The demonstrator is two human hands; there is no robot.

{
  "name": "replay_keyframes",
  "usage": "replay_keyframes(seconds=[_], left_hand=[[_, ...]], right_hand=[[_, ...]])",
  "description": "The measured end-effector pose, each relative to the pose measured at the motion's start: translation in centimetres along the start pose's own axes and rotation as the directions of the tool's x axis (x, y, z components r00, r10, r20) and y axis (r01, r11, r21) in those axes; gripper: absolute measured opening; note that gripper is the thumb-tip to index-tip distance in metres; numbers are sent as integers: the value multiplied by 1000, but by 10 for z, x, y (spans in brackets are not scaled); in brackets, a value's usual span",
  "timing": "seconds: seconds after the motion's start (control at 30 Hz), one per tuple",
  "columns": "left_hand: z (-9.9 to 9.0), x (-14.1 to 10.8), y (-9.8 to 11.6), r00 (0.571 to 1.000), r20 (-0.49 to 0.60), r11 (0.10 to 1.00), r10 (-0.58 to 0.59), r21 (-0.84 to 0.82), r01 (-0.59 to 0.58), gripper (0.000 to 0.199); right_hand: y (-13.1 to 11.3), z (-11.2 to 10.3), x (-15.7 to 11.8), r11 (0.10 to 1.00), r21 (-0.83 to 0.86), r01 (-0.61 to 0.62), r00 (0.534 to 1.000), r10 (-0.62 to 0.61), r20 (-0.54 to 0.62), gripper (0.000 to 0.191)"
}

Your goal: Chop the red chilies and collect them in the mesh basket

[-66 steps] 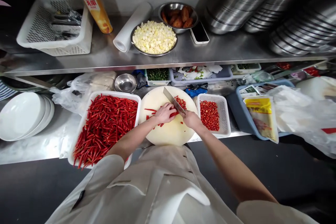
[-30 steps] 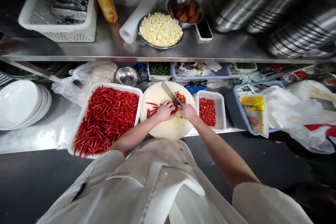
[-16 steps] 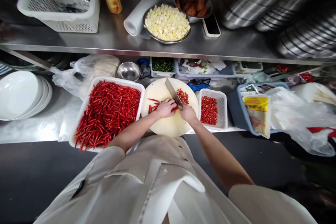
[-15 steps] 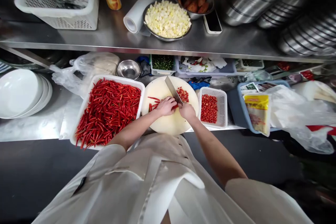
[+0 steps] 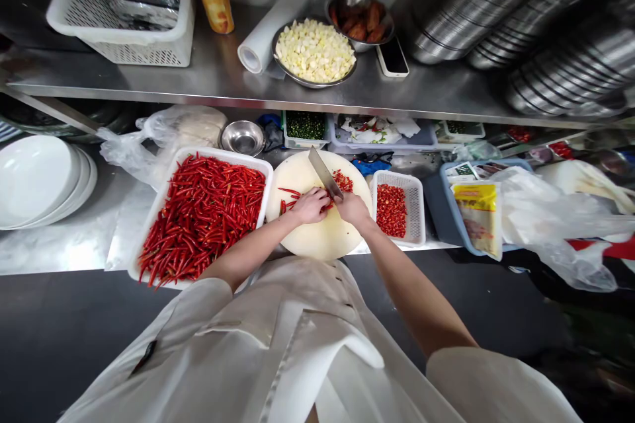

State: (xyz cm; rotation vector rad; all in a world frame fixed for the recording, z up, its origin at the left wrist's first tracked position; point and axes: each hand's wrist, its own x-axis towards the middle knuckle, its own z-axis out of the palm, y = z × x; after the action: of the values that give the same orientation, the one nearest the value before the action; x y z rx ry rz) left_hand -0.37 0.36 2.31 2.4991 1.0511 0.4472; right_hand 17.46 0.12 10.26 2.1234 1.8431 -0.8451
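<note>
On the round cutting board (image 5: 317,238), my right hand (image 5: 352,209) is closed around the handle of a cleaver (image 5: 323,170). Its blade slants up and to the left, close by my left fingers. My left hand (image 5: 312,205) presses red chilies (image 5: 329,202) on the board, fingers bent over them. A few whole chilies (image 5: 288,195) lie left of that hand. Chopped chili pieces (image 5: 343,180) sit beyond the blade's right side. At the left stands a white tray (image 5: 268,193) heaped with whole red chilies; at the right, a white basket (image 5: 415,211) holds cut chili.
A steel shelf (image 5: 198,89) runs across above the board, bearing a bowl of chopped pale pieces (image 5: 315,49) and a phone (image 5: 393,56). White plates (image 5: 37,178) are stacked at far left. A blue bin (image 5: 449,201) with packets stands right of the basket.
The view has shifted slightly, so the shelf sits a little lower. The cleaver and both hands stay at nearly the same place on the board.
</note>
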Motion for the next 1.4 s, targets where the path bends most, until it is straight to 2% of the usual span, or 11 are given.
replay_keyframes(seconds=[0.17,0.37,0.47,0.57,0.63,0.73,0.83,1.0,1.17,1.27,1.4], left_hand=[[1,-3,1,1000,-8,1000,7,-18,-7,20],[6,-9,4,1000,-8,999,-17,-28,17,23],[4,-13,7,1000,-1,1000,-29,-7,29,21],[-6,-16,8,1000,30,1000,2,2,-2,21],[-14,-17,6,1000,3,1000,3,1,-3,26],[-20,-12,-2,984,-121,992,-128,-11,127,37],[-18,-2,-7,963,-166,977,-211,-32,209,48],[-13,-2,0,996,-38,995,-79,-56,77,46],[-16,-19,18,983,-113,989,-147,-27,145,42],[-14,-22,25,991,-84,994,-106,29,109,32],[-9,-18,22,996,-39,995,-81,56,83,21]], right_hand=[[-6,6,-5,999,14,-53,998,53,-20,45],[-7,11,-2,1000,-3,-16,1000,16,-6,46],[-5,14,6,999,43,-23,999,24,-30,44],[3,11,14,988,146,44,999,-42,-18,40],[14,9,14,973,218,73,997,-69,-23,38],[33,11,5,958,275,79,997,-69,-45,38],[48,14,-7,965,253,72,997,-62,-47,36],[57,13,-22,977,187,105,994,-99,-39,34],[60,7,-35,989,106,100,995,-98,-27,37],[53,3,-38,991,62,120,993,-118,-25,38],[27,4,-29,993,6,120,993,-120,8,40]])
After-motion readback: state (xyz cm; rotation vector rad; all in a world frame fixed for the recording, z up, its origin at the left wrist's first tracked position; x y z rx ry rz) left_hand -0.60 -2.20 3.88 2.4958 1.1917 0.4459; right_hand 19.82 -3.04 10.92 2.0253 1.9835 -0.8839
